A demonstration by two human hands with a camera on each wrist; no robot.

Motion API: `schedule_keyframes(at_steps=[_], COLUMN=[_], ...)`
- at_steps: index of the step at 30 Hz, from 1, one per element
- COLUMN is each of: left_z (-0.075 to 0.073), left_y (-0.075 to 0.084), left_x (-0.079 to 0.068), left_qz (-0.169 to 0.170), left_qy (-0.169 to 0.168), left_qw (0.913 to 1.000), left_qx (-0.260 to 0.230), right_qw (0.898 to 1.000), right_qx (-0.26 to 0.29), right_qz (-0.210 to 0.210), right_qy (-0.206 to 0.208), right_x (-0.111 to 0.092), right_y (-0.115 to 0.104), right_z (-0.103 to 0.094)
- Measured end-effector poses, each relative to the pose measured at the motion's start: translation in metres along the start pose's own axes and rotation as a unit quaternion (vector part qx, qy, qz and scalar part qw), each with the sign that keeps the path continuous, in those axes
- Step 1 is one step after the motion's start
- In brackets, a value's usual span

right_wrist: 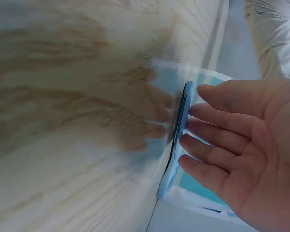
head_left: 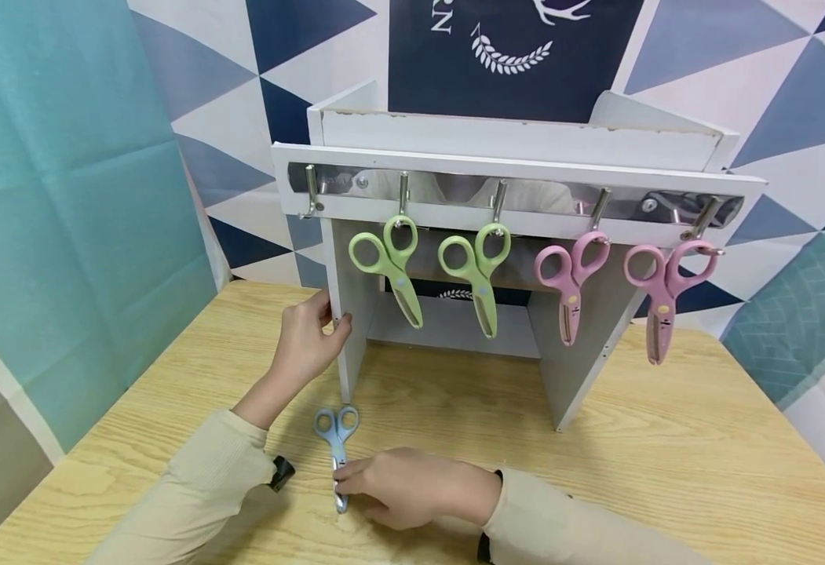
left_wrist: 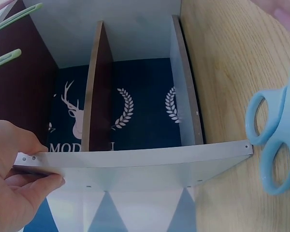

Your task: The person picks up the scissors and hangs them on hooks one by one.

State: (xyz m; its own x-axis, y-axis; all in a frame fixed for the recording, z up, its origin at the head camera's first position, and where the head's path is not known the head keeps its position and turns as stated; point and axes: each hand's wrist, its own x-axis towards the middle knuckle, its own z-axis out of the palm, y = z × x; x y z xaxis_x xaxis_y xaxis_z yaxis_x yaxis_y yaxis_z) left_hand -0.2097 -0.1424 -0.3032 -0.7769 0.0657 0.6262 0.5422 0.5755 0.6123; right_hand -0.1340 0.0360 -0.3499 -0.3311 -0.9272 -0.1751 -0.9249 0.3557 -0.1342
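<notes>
My left hand (head_left: 301, 339) grips the front edge of the left side panel (head_left: 351, 353) of a white shelf. In the left wrist view the thumb and fingers pinch that panel (left_wrist: 135, 158) from both sides. Light blue scissors (head_left: 338, 449) lie on the wooden table, handles toward the shelf. My right hand (head_left: 412, 488) is over their blade end, its fingertips at the blades. Seen from the right wrist, the fingers (right_wrist: 217, 137) are mostly straight and meet the scissors' (right_wrist: 176, 140) side.
Two green scissors (head_left: 483, 278) and two pink scissors (head_left: 571, 282) hang from a metal hook rail (head_left: 454, 188) on the shelf front. The leftmost hook (head_left: 311, 192) bears nothing. A patterned backdrop (head_left: 221, 102) stands behind, with a teal curtain (head_left: 80, 196) at left.
</notes>
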Motion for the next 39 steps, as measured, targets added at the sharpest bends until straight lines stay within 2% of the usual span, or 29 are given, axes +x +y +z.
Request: schedule_keyframes(at_steps=[7, 14, 20, 26, 32, 36, 39], left_z=[-0.001, -0.001, -0.001, -0.001, -0.002, -0.002, -0.002], left_y=[0.000, -0.001, -0.001, 0.000, 0.000, 0.000, 0.000], left_x=[-0.001, -0.001, -0.001, -0.001, 0.000, 0.000, 0.000], left_qz=[-0.001, -0.002, 0.000, 0.005, 0.006, 0.006, 0.006], left_qy=[-0.002, -0.003, 0.000, -0.001, -0.003, -0.004, -0.006], left_qw=[1.0000, 1.0000, 1.0000, 1.0000, 1.0000, 1.0000, 1.0000], left_qx=[-0.001, -0.002, 0.003, 0.005, 0.006, 0.005, 0.005], right_qw=[0.996, 0.993, 0.982, 0.979, 0.983, 0.974, 0.960], right_qx=[0.085, 0.111, 0.172, 0.175, 0.150, 0.176, 0.219], right_qz=[0.025, 0.044, 0.077, 0.096, 0.063, 0.093, 0.133], right_qy=[0.002, 0.024, 0.024, 0.031, 0.080, 0.105, 0.115], right_x=[-0.017, -0.038, -0.054, -0.063, -0.064, -0.057, -0.051], right_y=[0.008, 0.017, 0.025, 0.034, 0.043, 0.047, 0.047], right_z=[0.000, 0.004, 0.004, 0.001, 0.002, 0.005, 0.007])
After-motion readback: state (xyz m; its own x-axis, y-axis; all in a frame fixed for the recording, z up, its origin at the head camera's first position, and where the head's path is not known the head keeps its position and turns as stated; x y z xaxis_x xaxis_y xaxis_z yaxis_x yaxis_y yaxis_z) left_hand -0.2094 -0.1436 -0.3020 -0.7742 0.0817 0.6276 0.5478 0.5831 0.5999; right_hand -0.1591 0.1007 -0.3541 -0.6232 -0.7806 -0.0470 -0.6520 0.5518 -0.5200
